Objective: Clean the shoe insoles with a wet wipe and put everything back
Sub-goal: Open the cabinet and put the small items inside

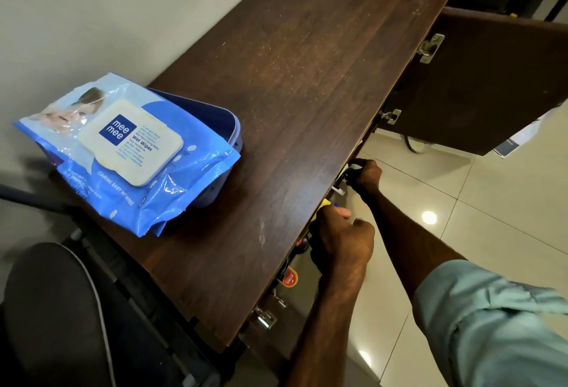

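The cabinet top (307, 79) bears a "mee mee Wet Wipes" pack (129, 153); at its front edge your left hand (344, 242) and right hand (367, 176) curl, hold unclear.

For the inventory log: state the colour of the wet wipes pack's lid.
The lid is off-white with a dark blue logo; head view.

The wipes pack (132, 153) and blue tub (215, 122) under it fill the bench's (307, 63) near corner by the wall (92, 17); the rest of its top is bare wood. At the bench's front edge the left hand (344, 242) and right hand (367, 174) crowd the opening below; an open door (491, 79) juts out at the far end.
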The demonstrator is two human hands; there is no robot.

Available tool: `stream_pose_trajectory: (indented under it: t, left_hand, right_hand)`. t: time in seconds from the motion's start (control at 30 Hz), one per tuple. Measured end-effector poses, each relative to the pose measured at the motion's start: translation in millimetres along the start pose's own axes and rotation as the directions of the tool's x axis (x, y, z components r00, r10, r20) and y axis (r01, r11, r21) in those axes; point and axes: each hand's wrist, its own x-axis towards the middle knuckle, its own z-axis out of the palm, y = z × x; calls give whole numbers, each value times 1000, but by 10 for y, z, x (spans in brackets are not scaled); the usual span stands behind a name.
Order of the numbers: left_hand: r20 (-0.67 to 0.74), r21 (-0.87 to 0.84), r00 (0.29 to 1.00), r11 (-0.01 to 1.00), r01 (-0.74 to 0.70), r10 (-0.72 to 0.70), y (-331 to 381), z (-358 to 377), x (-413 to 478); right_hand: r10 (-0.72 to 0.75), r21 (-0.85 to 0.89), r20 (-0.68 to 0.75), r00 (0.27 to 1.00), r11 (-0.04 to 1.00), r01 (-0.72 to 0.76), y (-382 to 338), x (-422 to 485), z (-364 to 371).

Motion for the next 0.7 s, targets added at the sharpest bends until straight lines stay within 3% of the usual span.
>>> stream_pose_trajectory:
  t: [0.1,0.3,0.53,0.7]
  left_hand:
    - [-1,2,1000,1000,-2,2,3,-1,2]
    - [24,44,999,999,-31,30,48,-3,2]
    - [28,203,996,975,-88,84,-19,-153,-43]
    - [74,296,974,928,-226,213,32,-256,-208]
  right_hand:
    - [-22,-27,0,1000,999,22,-28,-98,-48]
    - [79,123,2,997,989,-79,-22,-592,-304]
    - [48,247,13,999,968,-50,52,-1529,-705]
    - [-36,311,48,998,950,19,-71,-2049,-1025]
